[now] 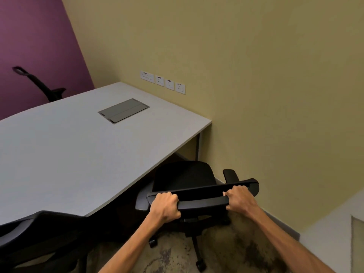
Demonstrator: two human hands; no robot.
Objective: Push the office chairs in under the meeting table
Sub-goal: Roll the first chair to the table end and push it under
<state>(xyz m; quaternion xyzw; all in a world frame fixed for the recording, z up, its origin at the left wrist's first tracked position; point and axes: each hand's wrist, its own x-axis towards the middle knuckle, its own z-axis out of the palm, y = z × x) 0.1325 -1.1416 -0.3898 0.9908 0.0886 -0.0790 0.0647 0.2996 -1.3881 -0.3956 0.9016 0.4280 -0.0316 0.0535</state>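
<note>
Both the left hand [165,205] and right hand [239,198] grip the black mesh office chair [183,178]. Its right armrest [231,174] could bump the yellow wall [256,95] beside the grey meeting table [78,144].

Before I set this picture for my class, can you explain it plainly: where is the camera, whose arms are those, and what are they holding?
The camera sits on a person's head, looking forward and down, so the arms are that person's own. The left hand and right hand each grip the top edge of a black office chair whose seat is partly under the grey meeting table. The tabletop carries only a built-in cable hatch. Another chair stands at lower left, and a third beyond the table.
</note>
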